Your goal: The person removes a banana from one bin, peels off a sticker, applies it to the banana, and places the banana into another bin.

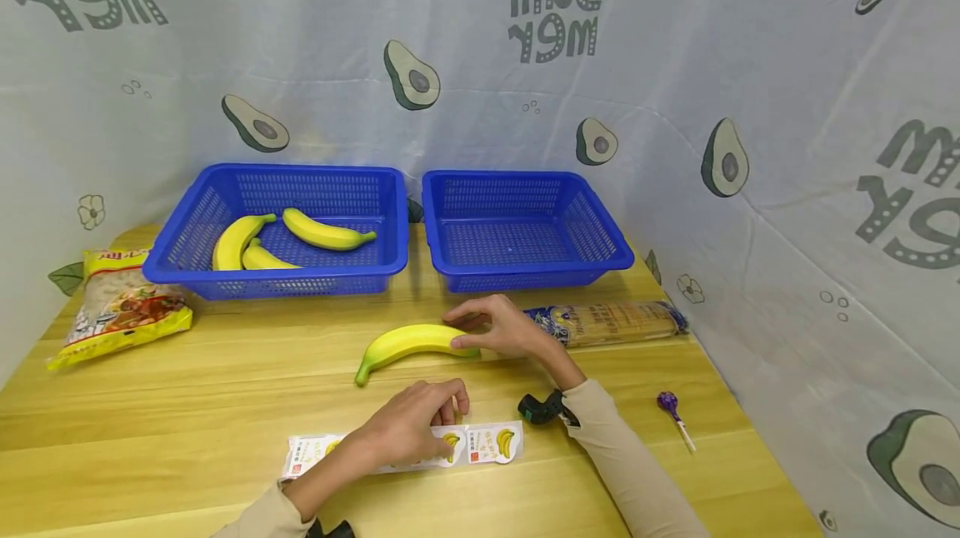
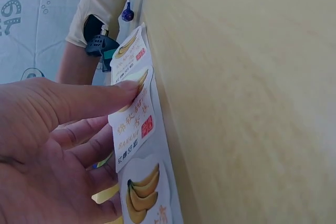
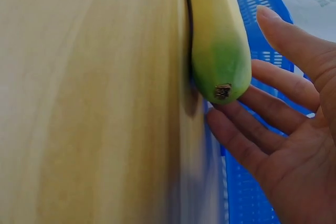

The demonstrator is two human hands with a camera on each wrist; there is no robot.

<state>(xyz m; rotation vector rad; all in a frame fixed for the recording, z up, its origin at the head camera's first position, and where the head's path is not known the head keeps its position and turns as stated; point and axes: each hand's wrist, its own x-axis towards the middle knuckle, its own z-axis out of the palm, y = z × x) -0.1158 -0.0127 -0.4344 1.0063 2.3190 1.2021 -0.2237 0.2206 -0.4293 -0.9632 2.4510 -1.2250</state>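
Stickers (image 2: pixel 135 129) lie beneath the left hand (image 1: pixel 401 428), thumb touching them, fingers loosely bent; ahead, the right hand (image 1: pixel 504 328), fingers parted, sits beside a banana's (image 1: pixel 408 341) tip.

Free tabletop (image 1: pixel 247 380) left of banana (image 1: pixel 408 343), left basket (image 1: pixel 277 280) as barrier behind.

Right of the banana sticker strip (image 1: pixel 495 442), a beige right sleeve (image 1: pixel 630 459) meets a rounded black wrist camera (image 1: pixel 540 410); nearer than the strip's left end, a matching left sleeve (image 1: pixel 264 513) meets a partly visible black camera (image 1: pixel 341 530).
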